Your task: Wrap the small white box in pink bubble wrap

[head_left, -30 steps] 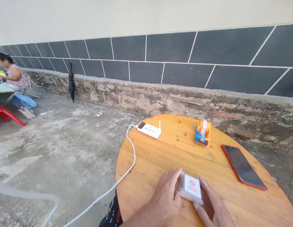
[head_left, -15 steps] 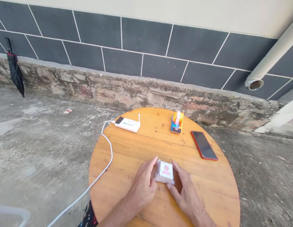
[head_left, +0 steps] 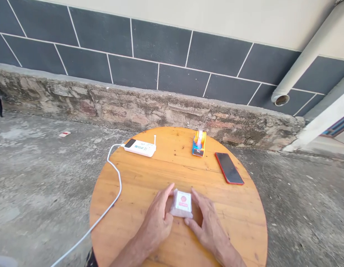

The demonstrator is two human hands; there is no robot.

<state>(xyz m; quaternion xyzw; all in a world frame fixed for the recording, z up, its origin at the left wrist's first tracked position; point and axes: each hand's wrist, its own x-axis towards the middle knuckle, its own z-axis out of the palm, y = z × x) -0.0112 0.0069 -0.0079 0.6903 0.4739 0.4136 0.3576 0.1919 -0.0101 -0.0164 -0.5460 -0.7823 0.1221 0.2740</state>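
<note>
"How do the person's fingers (head_left: pixel 166 192) stand?"
"Apart, on both sides. The left hand (head_left: pixel 156 219) spreads thumb and forefinger at nine o'clock of the small box (head_left: pixel 184 204); the right hand (head_left: pixel 209 220) does likewise at three. Whether any tip touches it, one cannot tell."
"And the box?"
"Flat on the round table (head_left: pixel 233 222), between the hands, reddish print up."
"Further out from it?"
"A white gadget (head_left: pixel 141 148) at about eleven, its white cable (head_left: pixel 120 181) running over the table's edge toward eight. A tape dispenser (head_left: pixel 199 146) stands between twelve and one. A red-edged phone (head_left: pixel 229 168) lies screen up at two."
"Beyond the table?"
"A tiled wall (head_left: pixel 161 42) at twelve, and a pipe (head_left: pixel 307 61) between one and two."
</note>
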